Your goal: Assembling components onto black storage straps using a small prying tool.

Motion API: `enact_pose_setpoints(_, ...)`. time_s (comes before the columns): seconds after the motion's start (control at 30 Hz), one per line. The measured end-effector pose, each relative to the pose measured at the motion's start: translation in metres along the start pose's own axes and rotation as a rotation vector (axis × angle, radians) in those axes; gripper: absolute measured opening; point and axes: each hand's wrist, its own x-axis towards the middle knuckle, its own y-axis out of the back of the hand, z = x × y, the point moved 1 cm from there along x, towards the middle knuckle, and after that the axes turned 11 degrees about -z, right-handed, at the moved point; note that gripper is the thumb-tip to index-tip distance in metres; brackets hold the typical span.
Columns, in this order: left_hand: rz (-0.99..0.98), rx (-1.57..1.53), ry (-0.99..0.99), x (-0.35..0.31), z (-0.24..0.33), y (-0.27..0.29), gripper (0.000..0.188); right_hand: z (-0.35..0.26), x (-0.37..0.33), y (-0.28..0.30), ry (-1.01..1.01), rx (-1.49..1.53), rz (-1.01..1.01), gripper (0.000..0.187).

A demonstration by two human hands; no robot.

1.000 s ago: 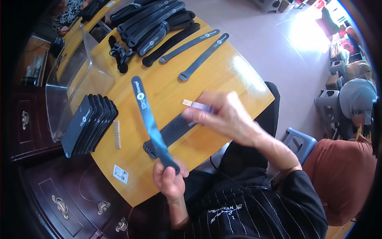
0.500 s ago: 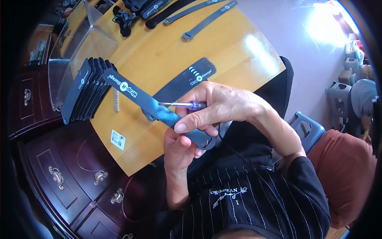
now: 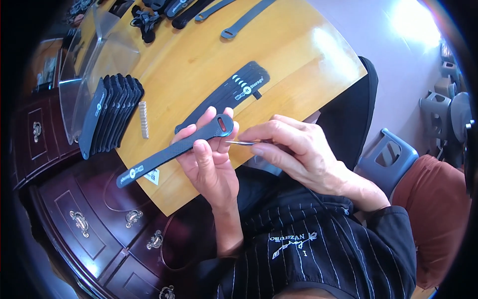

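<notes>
A: Since the earlier frame the black strap [image 3: 174, 149] has turned; its slotted end now points up and right, and the right hand [image 3: 298, 149] has pulled back a little from it.

B: How is the strap held?

A: The left hand [image 3: 211, 159] is clenched around it near the slotted end, thumb pressing on top. The strap hangs in the air over the near edge of the wooden table [image 3: 199, 65], and its tail with a white mark reaches left, over the dark cabinet [image 3: 84, 209].

B: And the right hand?

A: Its fingers pinch a thin metal pin [image 3: 239, 143], the tip just beside the slot.

B: So which step is it?

A: It seems the pin is being brought to the slot. The next move likely calls for a steady strap and a fine aim, as the opening is small.

B: Materials?

A: The strap looks flat, matte, and flexible like rubber; the pin is shiny and stiff. A stack of black straps [image 3: 107, 117] stands at the left, a small ribbed metal piece [image 3: 144, 119] beside it, and another printed strap [image 3: 234, 92] lies flat behind the hands.
</notes>
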Motion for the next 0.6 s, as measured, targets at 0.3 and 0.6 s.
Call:
enact_pose_setpoints(0.3,-0.021,0.075,-0.050,0.007,-0.011,0.002,0.030,0.005,0.011,0.000,-0.072,-0.104,0.001,0.022)
enact_pose_setpoints(0.6,-0.019,0.198,-0.189,0.001,-0.015,-0.001,0.026,0.009,0.007,-0.005,-0.076,0.052,0.003,0.025)
